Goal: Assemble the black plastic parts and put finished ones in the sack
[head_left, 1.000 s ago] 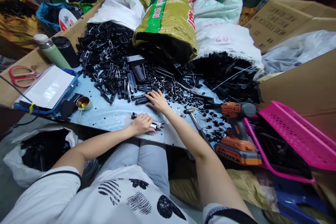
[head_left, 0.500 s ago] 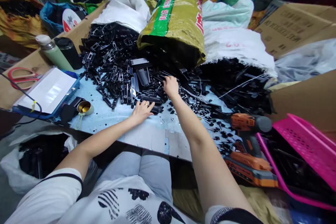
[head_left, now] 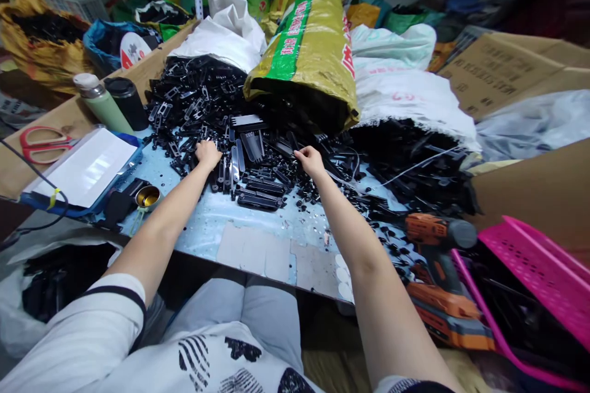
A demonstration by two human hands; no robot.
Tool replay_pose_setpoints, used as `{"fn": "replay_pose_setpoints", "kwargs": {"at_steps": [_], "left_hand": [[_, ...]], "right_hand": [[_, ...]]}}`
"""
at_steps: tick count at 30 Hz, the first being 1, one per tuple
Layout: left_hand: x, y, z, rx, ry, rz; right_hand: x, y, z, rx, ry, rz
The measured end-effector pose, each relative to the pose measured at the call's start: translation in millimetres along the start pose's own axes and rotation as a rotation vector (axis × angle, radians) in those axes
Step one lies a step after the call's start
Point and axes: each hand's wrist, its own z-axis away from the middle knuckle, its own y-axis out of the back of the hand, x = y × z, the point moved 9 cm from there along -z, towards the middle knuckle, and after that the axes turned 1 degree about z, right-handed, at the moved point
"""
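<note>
Both my arms reach forward over a pale blue table [head_left: 198, 227] into a heap of small black plastic parts [head_left: 198, 104]. My left hand [head_left: 208, 153] is closed, fingers curled down into the parts at the heap's near left edge; what it grips is hidden. My right hand [head_left: 310, 159] is also closed, pinching among the long black strips [head_left: 258, 187] and small pieces near the mouth of a yellow-green sack [head_left: 308, 43]. What it holds is too small to name.
White sacks [head_left: 405, 92] spill more black parts at the right. An orange cordless drill [head_left: 433, 239] and a pink basket [head_left: 539, 264] lie right. At left: a white box [head_left: 85, 166], red scissors [head_left: 39, 141], two flasks [head_left: 115, 101], a brass cup [head_left: 147, 196].
My left hand left the metal piece at the table's near edge and moved forward-left into the heap. My right hand went deeper into the parts. The view shifted forward.
</note>
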Motion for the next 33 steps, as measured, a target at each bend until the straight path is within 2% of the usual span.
{"fn": "replay_pose_setpoints", "kwargs": {"at_steps": [2, 4, 6, 7, 8, 10, 12, 14, 17, 20, 22, 24, 26, 28, 29, 31, 33], "left_hand": [[-1, 15.3, 3, 0.141, -0.014, 0.06], [1, 40.8, 21, 0.356, -0.1, 0.198], [4, 63.2, 52, 0.499, -0.244, 0.398], [7, 70.4, 70, 0.513, -0.323, 0.491], [11, 74.8, 90, 0.49, -0.4, 0.565], [21, 75.3, 132, 0.359, -0.541, 0.635], [29, 68.0, 175, 0.189, -0.666, 0.626], [30, 56.7, 209, 0.041, -0.731, 0.6], [20, 35.9, 239, -0.147, -0.704, 0.606], [16, 16.3, 257, -0.3, -0.614, 0.641], [20, 8.9, 268, -0.357, -0.573, 0.678], [29, 3.4, 279, -0.418, -0.535, 0.747], [35, -2.0, 286, -0.479, -0.473, 0.825], [38, -1.4, 286, -0.457, -0.427, 0.869], [38, 2.5, 284, -0.405, -0.427, 0.872], [38, 14.5, 278, -0.293, -0.483, 0.858], [42, 25.5, 276, -0.251, -0.587, 0.846]], "right_hand": [[-8, -1, 27, -0.081, -0.056, -0.441], [-25, -7, 65, -0.203, -0.084, -0.871], [-45, -13, 109, -0.309, -0.077, -1.077], [-54, -16, 131, -0.341, -0.073, -1.129], [-60, -21, 153, -0.361, -0.067, -1.165], [-64, -29, 193, -0.367, -0.049, -1.201], [-54, -33, 226, -0.321, -0.03, -1.143], [-33, -29, 250, -0.256, -0.003, -0.939], [-16, -15, 273, -0.246, 0.145, -0.476], [-32, -15, 283, -0.285, 0.353, -0.092], [-50, -25, 281, -0.287, 0.391, -0.013], [-63, -36, 273, -0.277, 0.29, -0.15], [-67, -46, 266, -0.283, 0.095, -0.424], [-71, -51, 266, -0.31, -0.039, -0.669], [-77, -50, 266, -0.33, -0.041, -0.734], [-94, -40, 270, -0.373, 0.059, -0.764], [-106, -29, 274, -0.404, 0.137, -0.77]]}}
